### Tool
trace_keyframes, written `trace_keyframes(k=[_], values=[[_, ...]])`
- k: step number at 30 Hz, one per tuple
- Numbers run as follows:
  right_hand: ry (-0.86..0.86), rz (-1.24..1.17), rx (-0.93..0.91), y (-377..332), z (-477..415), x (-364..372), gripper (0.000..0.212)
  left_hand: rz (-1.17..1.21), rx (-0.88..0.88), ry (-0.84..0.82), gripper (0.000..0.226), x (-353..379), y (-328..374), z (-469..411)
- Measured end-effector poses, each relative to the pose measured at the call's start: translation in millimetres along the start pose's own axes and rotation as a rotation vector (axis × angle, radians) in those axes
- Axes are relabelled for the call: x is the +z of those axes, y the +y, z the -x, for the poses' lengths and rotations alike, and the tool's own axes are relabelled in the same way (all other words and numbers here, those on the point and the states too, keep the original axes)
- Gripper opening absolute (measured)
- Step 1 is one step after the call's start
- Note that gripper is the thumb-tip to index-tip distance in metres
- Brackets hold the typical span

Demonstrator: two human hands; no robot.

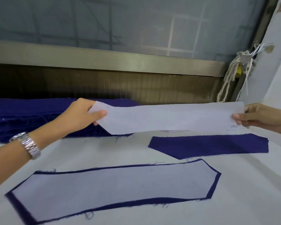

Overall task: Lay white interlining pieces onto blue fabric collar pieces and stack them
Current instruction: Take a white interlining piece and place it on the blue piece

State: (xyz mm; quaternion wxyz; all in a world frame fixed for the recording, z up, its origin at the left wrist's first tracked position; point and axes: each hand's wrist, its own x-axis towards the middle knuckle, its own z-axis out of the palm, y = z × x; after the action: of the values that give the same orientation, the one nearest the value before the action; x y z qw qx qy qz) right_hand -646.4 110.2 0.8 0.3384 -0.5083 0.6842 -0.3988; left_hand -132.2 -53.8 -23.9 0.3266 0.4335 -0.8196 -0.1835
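A long white interlining piece [169,117] hangs stretched in the air above the table. My left hand [81,114] pinches its left end and my right hand [259,116] pinches its right end. Below it on the right lies a bare blue collar piece [209,146], flat on the white table cover. Nearer to me lies another blue collar piece [19,207] with a white interlining [113,190] laid on it, leaving a thin blue border all round. A thick stack of blue fabric pieces [23,117] sits at the back left, partly behind my left arm.
The white table cover [234,200] spreads across the foreground. A metal window sill [104,60] and dark panel run along the back. Knotted white cords [234,73] hang at the back right beside a pale wall [276,65]. A metal watch [28,145] is on my left wrist.
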Motion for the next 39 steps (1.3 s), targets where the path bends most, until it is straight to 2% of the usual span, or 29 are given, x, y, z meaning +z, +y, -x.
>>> trace_keyframes(k=[2,4,9,11,14,16,18,26,32,39], values=[[-0.018,0.021,0.022,-7.3,5.3,18.5,0.024,-0.025,-0.054,-0.027,0.036,-12.2,-9.2,19.9],[-0.044,0.056,0.099,-10.3,8.9,33.3,0.024,-0.007,-0.130,-0.059,0.020,-23.0,-17.4,37.9],[-0.139,0.267,0.202,-8.4,9.2,60.8,0.048,-0.011,-0.214,-0.146,0.014,-48.5,-35.8,72.8],[-0.192,0.307,0.209,-7.6,9.8,67.6,0.060,0.063,-0.294,-0.215,0.022,-60.3,-42.1,82.8],[-0.311,0.380,0.192,-4.1,12.3,76.2,0.071,0.147,-0.350,-0.397,0.051,-77.1,-53.1,97.2],[-0.359,0.434,0.181,0.6,15.4,83.2,0.067,0.145,-0.379,-0.489,0.069,-83.5,-61.0,105.6],[-0.377,0.484,0.159,4.6,18.5,89.1,0.064,0.115,-0.427,-0.553,0.076,-85.4,-67.4,111.5],[-0.508,0.575,0.164,7.3,31.8,107.3,0.057,0.063,-0.550,-0.643,0.048,-76.8,-74.9,117.4],[-0.572,0.511,0.215,3.6,35.3,112.8,0.051,0.008,-0.564,-0.728,0.061,-72.5,-80.4,119.9],[-0.558,0.539,0.207,8.1,34.2,110.8,0.048,-0.007,-0.576,-0.747,0.077,-72.2,-82.1,119.9]])
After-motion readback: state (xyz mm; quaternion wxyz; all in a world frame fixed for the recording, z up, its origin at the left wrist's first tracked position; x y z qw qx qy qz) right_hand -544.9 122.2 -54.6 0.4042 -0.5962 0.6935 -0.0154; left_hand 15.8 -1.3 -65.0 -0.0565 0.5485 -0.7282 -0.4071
